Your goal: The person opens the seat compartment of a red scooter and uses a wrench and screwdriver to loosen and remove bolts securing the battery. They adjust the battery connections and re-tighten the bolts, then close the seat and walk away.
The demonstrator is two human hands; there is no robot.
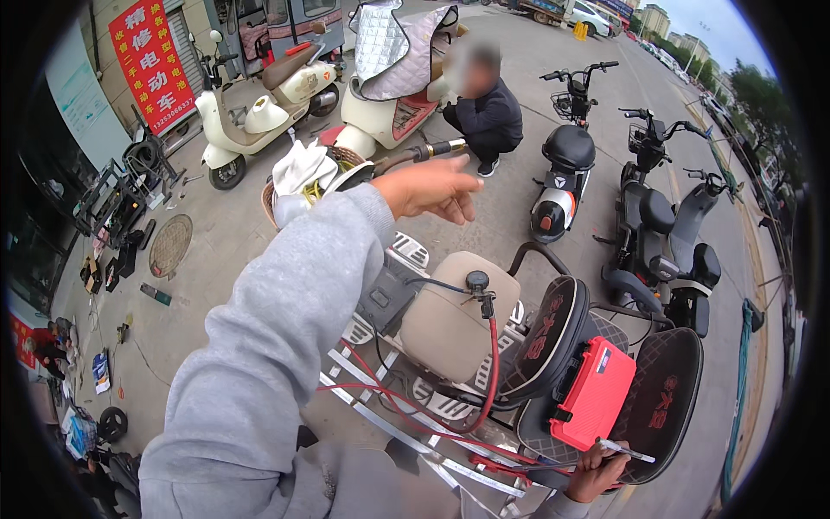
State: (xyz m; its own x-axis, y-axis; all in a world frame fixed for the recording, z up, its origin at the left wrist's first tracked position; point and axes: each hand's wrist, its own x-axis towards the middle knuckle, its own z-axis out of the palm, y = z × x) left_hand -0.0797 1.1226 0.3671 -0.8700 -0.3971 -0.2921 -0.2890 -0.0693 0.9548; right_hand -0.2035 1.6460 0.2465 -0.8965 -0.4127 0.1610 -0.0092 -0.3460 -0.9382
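Observation:
My left hand (428,189), in a grey sleeve, is stretched out over the front of the three-wheeled electric scooter, fingers extended and holding nothing. Just beyond it is the scooter's black handlebar grip (424,152); I cannot tell if they touch. At the lower right my right hand (598,471) is closed round a thin silver tool (628,451) whose kind I cannot make out. Beside that hand a red hard case (593,394) lies on the scooter's rear seat. A red hose (494,372) with a dark round gauge (476,281) hangs over the beige front seat (445,324).
A person (488,112) crouches beyond the handlebar. Parked scooters include a cream one (268,112), one with a silver cover (385,60), a white-and-black one (553,195) and a black one (653,208). Tools and parts lie around the manhole cover (171,246) at left.

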